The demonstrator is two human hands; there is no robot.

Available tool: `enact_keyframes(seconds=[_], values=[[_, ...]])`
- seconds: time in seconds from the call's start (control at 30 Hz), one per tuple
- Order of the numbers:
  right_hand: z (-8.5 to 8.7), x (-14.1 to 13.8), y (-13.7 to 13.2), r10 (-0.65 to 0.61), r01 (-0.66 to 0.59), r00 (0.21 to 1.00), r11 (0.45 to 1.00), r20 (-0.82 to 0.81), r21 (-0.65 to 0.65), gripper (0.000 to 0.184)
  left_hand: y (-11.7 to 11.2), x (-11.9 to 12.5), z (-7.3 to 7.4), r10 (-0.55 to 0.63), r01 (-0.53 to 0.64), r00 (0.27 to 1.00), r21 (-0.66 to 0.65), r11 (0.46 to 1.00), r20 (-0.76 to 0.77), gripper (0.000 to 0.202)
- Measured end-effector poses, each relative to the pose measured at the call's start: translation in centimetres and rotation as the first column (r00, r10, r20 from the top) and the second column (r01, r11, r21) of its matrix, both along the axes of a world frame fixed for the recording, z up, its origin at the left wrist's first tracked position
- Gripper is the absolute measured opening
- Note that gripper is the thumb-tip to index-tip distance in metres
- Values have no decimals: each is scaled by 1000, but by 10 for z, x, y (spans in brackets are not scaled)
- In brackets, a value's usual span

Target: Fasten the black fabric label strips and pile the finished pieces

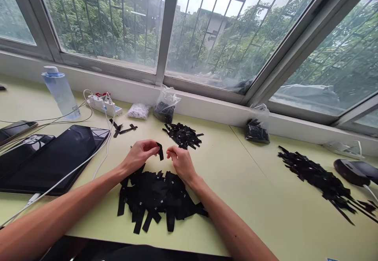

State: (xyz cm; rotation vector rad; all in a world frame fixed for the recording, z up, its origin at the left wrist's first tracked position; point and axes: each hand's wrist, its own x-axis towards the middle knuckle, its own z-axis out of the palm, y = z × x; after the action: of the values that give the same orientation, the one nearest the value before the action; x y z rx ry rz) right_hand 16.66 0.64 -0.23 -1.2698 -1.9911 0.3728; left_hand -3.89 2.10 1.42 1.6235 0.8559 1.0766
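Note:
My left hand (pixel 144 151) pinches a short black fabric strip (pixel 160 151) between thumb and fingertips, and its free end hangs down. Just to the right, apart from the strip, my right hand (pixel 180 161) has its fingers closed together; whatever they hold, if anything, is too small to make out. Below both hands lies a wide pile of black fabric strips (pixel 153 196), several marked with small white letters. Beyond the hands is a smaller heap of black strips (pixel 184 135) with small pale marks.
Clear plastic bags with dark contents (pixel 164 111) (pixel 256 130) and a white-filled packet (pixel 138 111) stand by the window. A long black strip pile (pixel 319 174) lies right. Left are a tablet (pixel 59 158), cables, a power strip (pixel 103 103) and a water bottle (pixel 61 91).

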Motion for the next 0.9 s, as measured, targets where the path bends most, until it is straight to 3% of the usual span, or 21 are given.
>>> enact_keyframes(seconds=[0.1, 0.2, 0.53, 0.9], values=[[12, -1, -10, 37, -40, 973, 999, -227, -7, 17, -2, 1, 1, -1, 2, 1000, -31, 1000, 27, 21], [20, -2, -18, 66, -58, 951, 998, -303, 35, 16, -4, 2, 2, 13, -11, 999, -43, 999, 46, 22], [25, -9, -26, 43, -12, 988, 978, -146, 206, 13, -13, 8, 0, 15, -14, 998, -10, 1000, 58, 24], [21, -11, -25, 45, 6, 967, 980, -251, 197, 14, -19, 11, 3, -33, 33, 999, 14, 999, 32, 25]])
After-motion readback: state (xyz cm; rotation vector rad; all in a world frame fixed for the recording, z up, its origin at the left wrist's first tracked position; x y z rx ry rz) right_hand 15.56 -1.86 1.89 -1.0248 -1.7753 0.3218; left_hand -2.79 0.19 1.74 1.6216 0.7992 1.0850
